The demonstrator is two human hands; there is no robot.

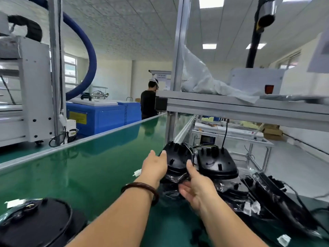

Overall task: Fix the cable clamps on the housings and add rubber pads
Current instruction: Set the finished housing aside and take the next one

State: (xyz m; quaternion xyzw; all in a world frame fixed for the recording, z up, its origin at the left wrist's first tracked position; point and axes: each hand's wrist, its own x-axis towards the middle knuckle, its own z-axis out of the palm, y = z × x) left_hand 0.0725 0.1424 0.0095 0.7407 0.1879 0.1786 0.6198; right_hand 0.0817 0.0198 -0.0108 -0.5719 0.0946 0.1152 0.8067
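Observation:
Two black plastic housings stand side by side at the far edge of the green belt, under the metal shelf. My left hand [155,165] grips the left edge of the left housing [175,155]. My right hand [193,186] holds its near right corner, thumb up against the shell. The right housing [216,162] has a black cable rising from it and is untouched. Clear plastic wrap [175,178] lies crumpled beneath the held housing. A small white connector [137,172] sits by my left wrist.
More black housings [277,198] lie stacked at the right. A round black unit [35,221] sits at the near left. The green conveyor belt [80,166] runs away to the left. An aluminium shelf frame [231,106] hangs overhead. A person [148,102] stands far back.

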